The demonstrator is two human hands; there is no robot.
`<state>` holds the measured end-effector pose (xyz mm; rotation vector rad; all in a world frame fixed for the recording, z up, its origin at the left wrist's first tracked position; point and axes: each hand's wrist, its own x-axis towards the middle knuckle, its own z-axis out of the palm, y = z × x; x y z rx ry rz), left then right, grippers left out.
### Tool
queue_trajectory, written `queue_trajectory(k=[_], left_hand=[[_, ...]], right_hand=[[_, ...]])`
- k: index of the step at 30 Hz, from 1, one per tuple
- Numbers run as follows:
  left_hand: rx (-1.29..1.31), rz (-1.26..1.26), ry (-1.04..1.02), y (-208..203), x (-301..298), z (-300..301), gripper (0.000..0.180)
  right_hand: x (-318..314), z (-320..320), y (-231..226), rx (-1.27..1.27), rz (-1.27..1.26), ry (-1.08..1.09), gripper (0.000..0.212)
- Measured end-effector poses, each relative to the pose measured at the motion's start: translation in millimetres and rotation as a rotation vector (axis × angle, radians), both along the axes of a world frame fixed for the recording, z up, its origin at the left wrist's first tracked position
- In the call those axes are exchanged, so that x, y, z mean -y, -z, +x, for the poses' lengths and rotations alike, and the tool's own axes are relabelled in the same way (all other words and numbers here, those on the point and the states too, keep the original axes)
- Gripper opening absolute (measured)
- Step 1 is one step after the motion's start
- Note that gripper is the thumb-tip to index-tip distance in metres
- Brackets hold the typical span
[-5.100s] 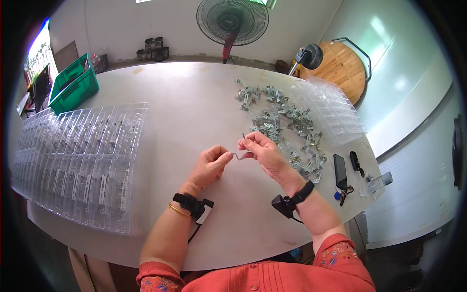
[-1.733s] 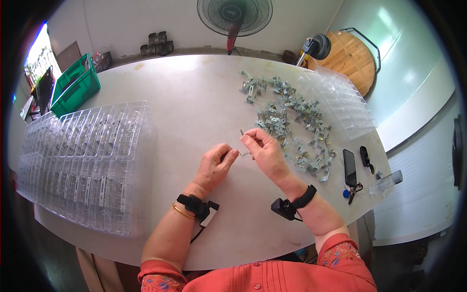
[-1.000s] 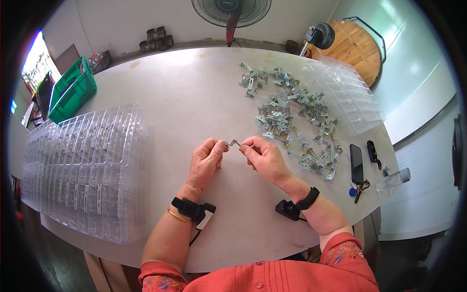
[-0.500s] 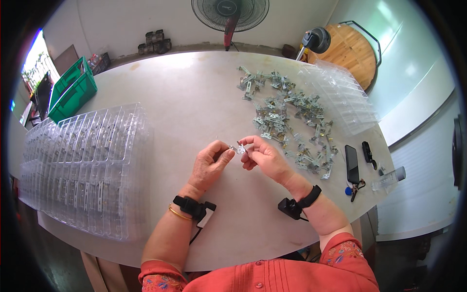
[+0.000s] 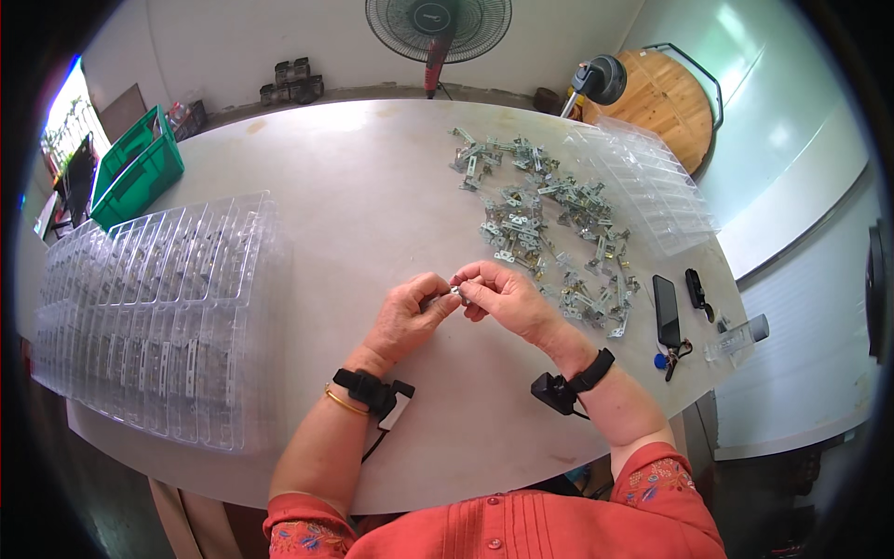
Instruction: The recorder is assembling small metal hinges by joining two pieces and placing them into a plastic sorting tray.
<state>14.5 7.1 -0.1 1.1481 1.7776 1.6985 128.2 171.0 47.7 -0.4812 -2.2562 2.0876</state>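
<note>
Over the middle of the table my left hand [image 5: 407, 315] and my right hand [image 5: 506, 300] meet at the fingertips. Between them sits a small metal bracket [image 5: 456, 292], mostly covered by the fingers. Both hands are closed on it, thumbs pressing from the near side. Right of and beyond my hands lies a loose heap of similar metal brackets [image 5: 517, 219], some with brass-coloured parts. On the left, a stack of clear plastic trays [image 5: 244, 312] holds rows of such brackets in its compartments.
A clear compartment tray [image 5: 643, 186] lies at the far right. Near the right edge are a phone [image 5: 666, 312], a small black object [image 5: 698, 293] and a clear bottle [image 5: 740, 337]. A green crate [image 5: 140, 172] stands far left; a fan [image 5: 436, 47] is beyond the table.
My hands have drawn together, and the fingers now cover most of the bracket, which showed more plainly between the fingertips before. The view has shifted slightly.
</note>
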Motion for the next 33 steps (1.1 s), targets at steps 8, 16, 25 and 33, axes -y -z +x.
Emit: queue_trajectory(k=[8, 16, 25, 33], left_hand=[[-0.208, -0.006, -0.007, -4.9, -2.1, 5.8, 0.017], [-0.206, 0.060, -0.210, -1.1, -6.4, 5.6, 0.018], [-0.101, 0.124, -0.185, -4.5, -5.6, 7.8, 0.022], [0.435, 0.000, 0.113, -5.3, 2.2, -1.0, 0.034]], right_hand=[[3.7, -6.8, 9.4, -0.344, 0.215, 0.130, 0.017], [7.2, 2.2, 3.0, -0.171, 0.083, 0.145, 0.016], [-1.5, 3.6, 12.0, -0.234, 0.014, 0.169, 0.015], [-14.9, 6.3, 13.4, -0.299, -0.032, 0.188, 0.014]])
